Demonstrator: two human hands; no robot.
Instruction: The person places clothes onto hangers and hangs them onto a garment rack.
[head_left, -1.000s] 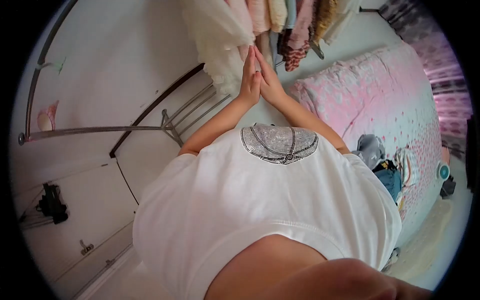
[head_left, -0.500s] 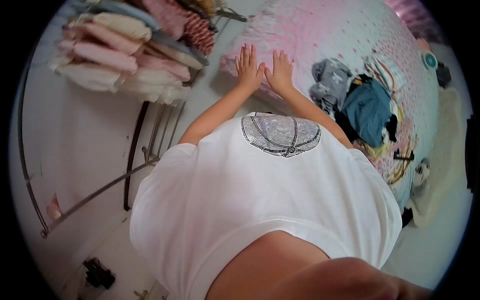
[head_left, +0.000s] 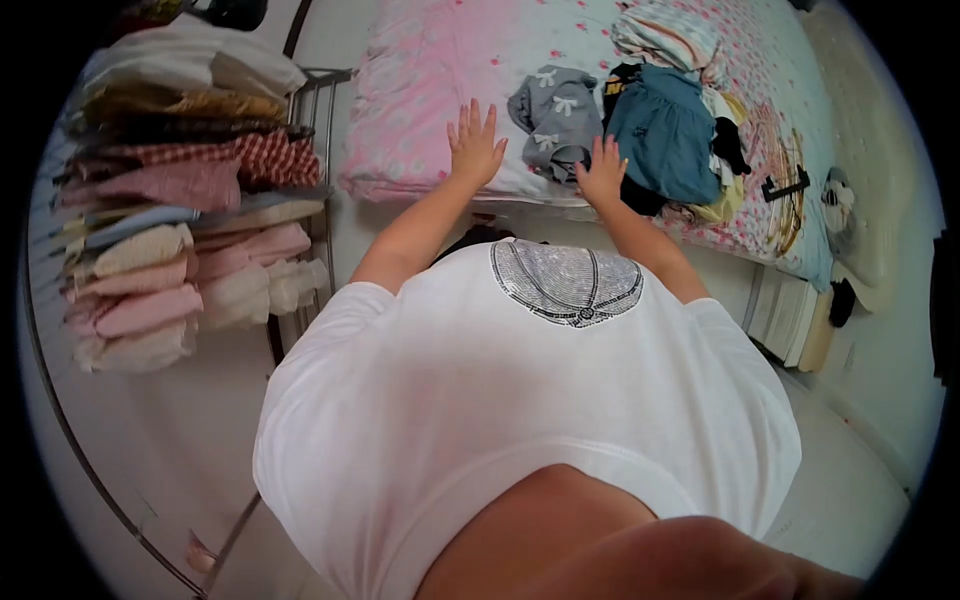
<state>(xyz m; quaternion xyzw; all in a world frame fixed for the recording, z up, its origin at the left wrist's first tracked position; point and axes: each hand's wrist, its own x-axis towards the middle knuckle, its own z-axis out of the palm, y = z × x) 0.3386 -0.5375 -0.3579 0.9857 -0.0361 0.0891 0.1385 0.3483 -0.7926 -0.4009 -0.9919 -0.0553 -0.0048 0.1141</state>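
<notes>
There on the bed (head_left: 415, 95), the grey bow-trimmed garment (head_left: 558, 112) lies roughly square to the near edge, the spread, empty left hand (head_left: 474, 150) off its left side, the spread, empty right hand (head_left: 602, 178) nearer, at its near-right corner.

The grey garment (head_left: 552, 118) has white bows (head_left: 566, 105); the teal garment (head_left: 665, 140) is plain. The bed (head_left: 420, 80) is pink and pale mint, red-speckled; the shirt (head_left: 530, 390), white.

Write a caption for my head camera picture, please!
Left hand and right hand spread open, with clothes heaped on the pink-patterned bed.
</notes>
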